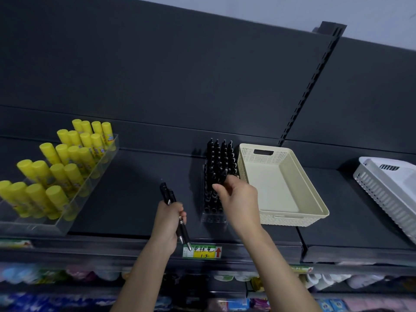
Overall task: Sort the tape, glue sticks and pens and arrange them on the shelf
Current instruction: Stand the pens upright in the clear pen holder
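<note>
on the dark shelf (135, 188), twenty yellow glue sticks (67, 154) stand five rows of four in a clear tray (45, 228) at the left. the left hand (167, 224) grips what look like two black pens (167, 194), tips down, above one price label (202, 252). the right hand (238, 199) pinches one pen (224, 175) over the clear holder (213, 218), where stood pens (219, 158) run four across; the total is too dense to count. just beside it sits one cream basket (281, 183), and one white basket (387, 190) lies further right.

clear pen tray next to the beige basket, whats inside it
Rows of black pens stand upright in the clear tray. The right hand, pinching one pen, covers the tray's near right part, so what stands there cannot be seen.
</note>
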Available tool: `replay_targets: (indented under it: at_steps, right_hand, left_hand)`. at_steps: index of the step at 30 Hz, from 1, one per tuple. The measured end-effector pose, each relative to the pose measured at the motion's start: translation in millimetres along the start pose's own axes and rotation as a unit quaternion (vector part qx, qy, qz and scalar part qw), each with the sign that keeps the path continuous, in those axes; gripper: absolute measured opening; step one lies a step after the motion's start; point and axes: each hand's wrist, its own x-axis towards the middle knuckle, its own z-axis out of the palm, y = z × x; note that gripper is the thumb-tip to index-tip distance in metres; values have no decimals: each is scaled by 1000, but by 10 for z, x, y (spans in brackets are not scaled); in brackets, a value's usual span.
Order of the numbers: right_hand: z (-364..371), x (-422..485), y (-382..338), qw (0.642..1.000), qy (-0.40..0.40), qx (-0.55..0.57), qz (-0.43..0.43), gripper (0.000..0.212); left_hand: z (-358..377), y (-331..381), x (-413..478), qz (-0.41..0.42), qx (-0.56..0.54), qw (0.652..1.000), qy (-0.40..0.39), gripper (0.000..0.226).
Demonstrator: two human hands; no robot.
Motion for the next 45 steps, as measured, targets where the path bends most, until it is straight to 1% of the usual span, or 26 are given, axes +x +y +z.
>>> replay_targets:
  at_steps: [2, 4, 8, 11, 14, 17, 20, 23, 25, 29, 34, 38, 43, 45]
  right_hand:
    - [8, 38, -36, 999, -3, -29, -17, 37]
    - [9, 67, -60, 999, -12, -42, -18, 38]
    - [57, 75, -38, 997, -41, -60, 3, 34]
    - [136, 32, 8, 994, -70, -82, 23, 33]
    - [196, 8, 27, 992, -90, -77, 37, 34]
    - [204, 21, 23, 992, -92, -81, 32, 34]
    - [193, 8, 35, 990, -84, -112, 6, 35]
    - [199, -2, 62, 991, -75, -114, -7, 37]
    - [204, 2, 73, 992, -73, -102, 2, 37]
    - [207, 8, 110, 994, -88, -52, 35, 30]
    - [208, -14, 141, 994, -77, -62, 34, 29]
    - [201, -16, 97, 993, -87, -61, 45, 28]
    - [184, -53, 43, 991, -94, -98, 0, 32]
    - [177, -55, 42, 990, -94, -105, -1, 33]
  left_hand:
    - [-11, 7, 4, -18, -5, 1000, -16, 15]
    - [-11, 2, -10, -21, -3, 999, -39, 15]
    - [-1, -5, -32, 3, -11, 998, -64, 11]
    - [-17, -4, -26, 14, -17, 997, -68, 12]
    - [-39, -7, -22, 26, -13, 997, -70, 10]
    - [-55, -14, -24, 40, -13, 997, -66, 8]
    - [-52, -13, -25, 53, 3, 996, -66, 6]
    - [-61, -11, -27, 60, 8, 996, -62, 7]
    - [-75, -15, -18, 61, 1, 996, -57, 7]
    - [-91, -33, -6, 69, -2, 996, -53, 8]
    - [-86, -45, -8, 77, -7, 995, -64, 8]
    - [-99, -43, -14, 85, -3, 994, -69, 6]
    - [-88, -36, -47, 85, 7, 993, -84, 8]
    - [-84, -26, -68, 92, 19, 992, -88, 8]
